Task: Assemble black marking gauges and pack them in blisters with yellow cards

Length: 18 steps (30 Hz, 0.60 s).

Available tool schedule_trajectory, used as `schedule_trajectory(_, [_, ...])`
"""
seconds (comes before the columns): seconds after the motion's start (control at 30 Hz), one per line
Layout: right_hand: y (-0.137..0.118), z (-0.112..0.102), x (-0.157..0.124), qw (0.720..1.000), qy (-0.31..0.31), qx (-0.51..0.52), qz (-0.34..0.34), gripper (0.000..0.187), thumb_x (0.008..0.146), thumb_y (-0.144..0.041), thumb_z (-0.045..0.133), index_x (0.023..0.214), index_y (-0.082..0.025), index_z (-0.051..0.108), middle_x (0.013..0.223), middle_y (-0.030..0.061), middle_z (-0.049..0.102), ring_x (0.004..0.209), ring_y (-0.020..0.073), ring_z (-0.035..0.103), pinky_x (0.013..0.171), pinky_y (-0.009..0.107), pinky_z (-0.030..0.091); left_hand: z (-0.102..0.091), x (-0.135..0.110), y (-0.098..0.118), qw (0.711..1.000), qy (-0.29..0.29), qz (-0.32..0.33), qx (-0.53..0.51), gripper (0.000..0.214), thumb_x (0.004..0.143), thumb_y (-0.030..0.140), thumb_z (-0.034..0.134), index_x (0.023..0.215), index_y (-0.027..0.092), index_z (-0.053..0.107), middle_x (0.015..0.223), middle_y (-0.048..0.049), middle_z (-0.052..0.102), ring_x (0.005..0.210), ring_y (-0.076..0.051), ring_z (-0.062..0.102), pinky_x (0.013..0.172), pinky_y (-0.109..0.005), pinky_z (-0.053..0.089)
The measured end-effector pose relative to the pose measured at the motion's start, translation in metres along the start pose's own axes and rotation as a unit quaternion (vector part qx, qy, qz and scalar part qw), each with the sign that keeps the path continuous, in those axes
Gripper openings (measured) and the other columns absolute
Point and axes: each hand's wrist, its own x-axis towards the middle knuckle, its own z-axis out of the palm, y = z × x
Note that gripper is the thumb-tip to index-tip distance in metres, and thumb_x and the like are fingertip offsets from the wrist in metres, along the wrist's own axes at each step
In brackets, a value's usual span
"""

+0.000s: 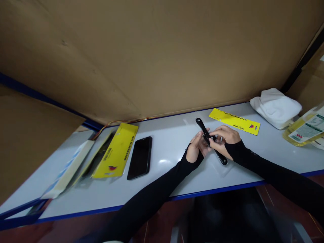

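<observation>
A black spokeshave (202,126) is held at its middle, above the table, with its two handles running from upper left to lower right. My left hand (195,148) is closed around the middle from the left side. From the right, the bent fingers of my right hand (224,136) pinch at small parts in the tool's centre. Those parts are mostly hidden by the fingers. Under the lower handle lies a clear plastic shell (224,172). Behind my hands rests a flat yellow packaging card (234,121).
Left on the white table (162,189) lie a black phone (140,157), packaged tools with a yellow card (116,152), and a long white box (69,168). At right are a white cloth (275,106) and a bottle of yellow liquid (307,126). A cardboard wall (162,60) stands behind.
</observation>
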Motion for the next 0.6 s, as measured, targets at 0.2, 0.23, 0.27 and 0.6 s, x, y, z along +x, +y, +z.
schedule_trajectory(0.2, [-0.004,0.001,0.001,0.998,0.01,0.054,0.045,0.006,0.08,-0.027,0.074,0.083,-0.022,0.076,0.085,0.0032,0.075,0.058,0.0125,0.063,0.053,0.026,0.048,-0.002,0.002,-0.003,1.0,-0.001,0.023,0.013,0.058,0.084,0.054,0.081,0.126,0.017,0.067,0.116,-0.0154,0.075,0.119,-0.039,0.071,0.096,-0.055,0.059])
schedule_trajectory(0.23, [-0.006,0.002,0.0,0.997,0.006,0.059,0.054,0.006,0.08,-0.028,0.074,0.083,-0.023,0.076,0.086,0.0034,0.076,0.058,0.0129,0.064,0.052,0.026,0.048,-0.002,0.002,-0.003,1.0,0.0,0.026,0.008,0.058,0.084,0.053,0.082,0.127,0.017,0.066,0.116,-0.0153,0.075,0.119,-0.039,0.071,0.096,-0.055,0.059])
schedule_trajectory(0.27, [-0.007,0.002,0.0,0.996,0.006,0.062,0.062,0.005,0.081,-0.027,0.074,0.083,-0.023,0.075,0.085,0.0035,0.076,0.058,0.0134,0.065,0.052,0.026,0.048,-0.001,0.002,-0.004,1.0,0.0,0.027,0.005,0.058,0.083,0.051,0.083,0.127,0.017,0.065,0.116,-0.015,0.076,0.119,-0.039,0.071,0.096,-0.055,0.059])
schedule_trajectory(0.6, [-0.008,-0.005,0.002,0.998,0.014,-0.055,0.008,0.011,0.089,-0.032,0.075,0.082,-0.024,0.08,0.077,0.0046,0.075,0.074,0.0212,0.067,0.074,0.035,0.051,0.006,-0.003,-0.005,0.999,-0.012,0.028,0.02,0.064,0.078,0.047,0.09,0.128,0.02,0.062,0.111,-0.0122,0.079,0.119,-0.039,0.072,0.095,-0.054,0.06])
